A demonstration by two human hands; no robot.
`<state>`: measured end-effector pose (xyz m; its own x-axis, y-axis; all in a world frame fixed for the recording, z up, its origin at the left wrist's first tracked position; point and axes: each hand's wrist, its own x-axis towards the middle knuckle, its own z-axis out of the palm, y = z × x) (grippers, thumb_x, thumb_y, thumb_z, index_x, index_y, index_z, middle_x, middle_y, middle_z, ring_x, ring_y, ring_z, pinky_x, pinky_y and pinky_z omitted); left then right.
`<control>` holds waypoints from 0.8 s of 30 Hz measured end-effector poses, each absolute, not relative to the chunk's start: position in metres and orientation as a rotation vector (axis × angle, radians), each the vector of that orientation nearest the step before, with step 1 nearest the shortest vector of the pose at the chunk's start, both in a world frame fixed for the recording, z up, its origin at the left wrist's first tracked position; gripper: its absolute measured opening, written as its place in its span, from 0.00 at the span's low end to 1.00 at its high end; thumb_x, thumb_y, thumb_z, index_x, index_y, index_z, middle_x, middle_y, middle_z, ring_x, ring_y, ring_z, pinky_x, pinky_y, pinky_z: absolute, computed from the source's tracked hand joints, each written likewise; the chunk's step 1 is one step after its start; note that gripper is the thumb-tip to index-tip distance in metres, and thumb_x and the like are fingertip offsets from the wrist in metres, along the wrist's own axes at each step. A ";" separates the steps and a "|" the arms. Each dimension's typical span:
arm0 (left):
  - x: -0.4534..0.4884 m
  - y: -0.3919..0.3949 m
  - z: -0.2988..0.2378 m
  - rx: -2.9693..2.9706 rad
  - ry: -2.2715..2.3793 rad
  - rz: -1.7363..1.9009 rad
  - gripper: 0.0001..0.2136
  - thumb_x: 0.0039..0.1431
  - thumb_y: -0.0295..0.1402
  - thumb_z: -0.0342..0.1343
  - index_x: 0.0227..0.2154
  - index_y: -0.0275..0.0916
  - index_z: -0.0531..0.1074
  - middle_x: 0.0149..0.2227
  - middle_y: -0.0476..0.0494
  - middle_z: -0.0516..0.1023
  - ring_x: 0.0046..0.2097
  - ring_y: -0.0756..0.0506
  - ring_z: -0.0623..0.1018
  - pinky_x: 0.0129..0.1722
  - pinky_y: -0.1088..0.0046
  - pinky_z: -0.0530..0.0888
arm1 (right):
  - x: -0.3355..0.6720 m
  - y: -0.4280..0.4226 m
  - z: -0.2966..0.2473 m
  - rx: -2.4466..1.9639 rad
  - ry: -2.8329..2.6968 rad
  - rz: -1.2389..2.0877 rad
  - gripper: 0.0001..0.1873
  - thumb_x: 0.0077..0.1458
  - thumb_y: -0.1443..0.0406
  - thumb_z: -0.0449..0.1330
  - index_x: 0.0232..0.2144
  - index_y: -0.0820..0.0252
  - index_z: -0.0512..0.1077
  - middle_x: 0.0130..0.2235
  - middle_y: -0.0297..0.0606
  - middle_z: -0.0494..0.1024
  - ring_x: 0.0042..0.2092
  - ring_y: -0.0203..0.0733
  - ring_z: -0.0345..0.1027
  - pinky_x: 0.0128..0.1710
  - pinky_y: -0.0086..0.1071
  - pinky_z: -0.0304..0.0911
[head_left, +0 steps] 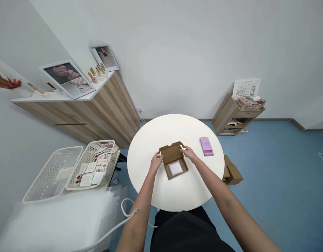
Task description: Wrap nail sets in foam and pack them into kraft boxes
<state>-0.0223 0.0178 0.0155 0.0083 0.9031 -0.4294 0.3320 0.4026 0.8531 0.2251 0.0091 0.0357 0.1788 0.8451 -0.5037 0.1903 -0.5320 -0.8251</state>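
An opened brown cardboard box rests on the round white table, its lid raised on the far side. Inside its base lies a flat white packet. My left hand pinches the lid's left edge. At the opposite edge of the lid, my right hand has its fingers closed on the side flap. To the right on the tabletop is a purple item, pixelated so that its kind cannot be made out.
White plastic baskets stand at the left, one holding cards and packets. Folded brown cartons are on the floor right of the table. A wood-grain cabinet stands back left, a small shelf unit back right. A white cable crosses near my left forearm.
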 end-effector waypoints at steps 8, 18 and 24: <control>-0.006 0.005 0.020 1.390 1.641 0.658 0.18 0.57 0.28 0.53 0.50 0.42 0.74 0.49 0.43 0.77 0.49 0.44 0.76 0.50 0.67 0.72 | 0.227 0.005 0.038 -1.842 -1.130 1.300 0.13 0.46 0.59 0.63 0.35 0.58 0.74 0.41 0.39 0.78 0.45 0.44 0.69 0.47 0.34 0.62; 0.004 -0.014 0.033 1.856 1.513 0.603 0.21 0.55 0.20 0.45 0.46 0.45 0.76 0.41 0.45 0.76 0.46 0.45 0.75 0.51 0.66 0.72 | 0.247 0.010 0.051 -1.855 -1.377 1.164 0.27 0.45 0.65 0.63 0.51 0.53 0.70 0.36 0.33 0.76 0.40 0.41 0.70 0.43 0.33 0.63; 0.014 -0.035 0.031 1.870 1.713 0.623 0.21 0.56 0.20 0.45 0.49 0.40 0.72 0.46 0.41 0.70 0.44 0.44 0.75 0.47 0.67 0.73 | 0.254 -0.002 0.058 -1.810 -1.678 1.048 0.15 0.43 0.73 0.59 0.34 0.54 0.77 0.41 0.37 0.78 0.44 0.44 0.69 0.43 0.34 0.62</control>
